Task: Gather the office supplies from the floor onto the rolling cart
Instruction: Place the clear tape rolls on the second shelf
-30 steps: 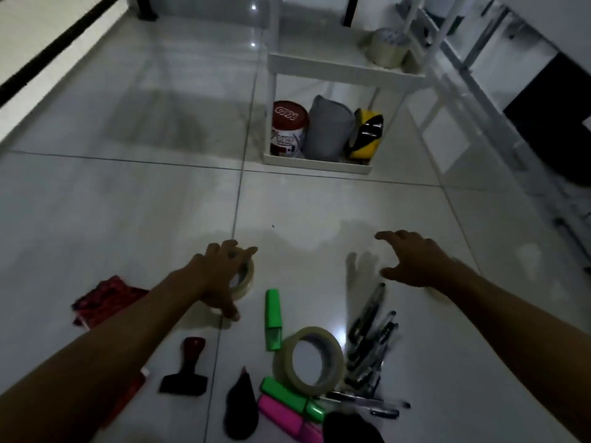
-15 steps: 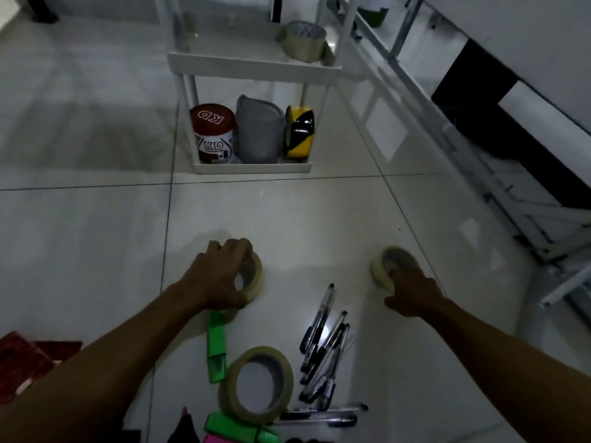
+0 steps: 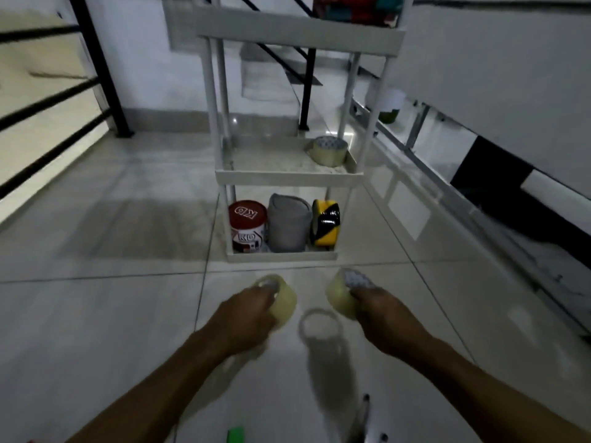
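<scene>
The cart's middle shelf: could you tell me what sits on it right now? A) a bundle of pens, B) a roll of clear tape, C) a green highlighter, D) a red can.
B: a roll of clear tape sits at the right end of the cart's middle shelf; the red can stands on the bottom shelf instead.

Dim glossy tiled floor (image 3: 96,314), black railing (image 3: 96,59)

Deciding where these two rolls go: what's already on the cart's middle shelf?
The middle shelf holds one clear tape roll at its right rear corner. The rest looks bare; the front lip hides little.
</scene>
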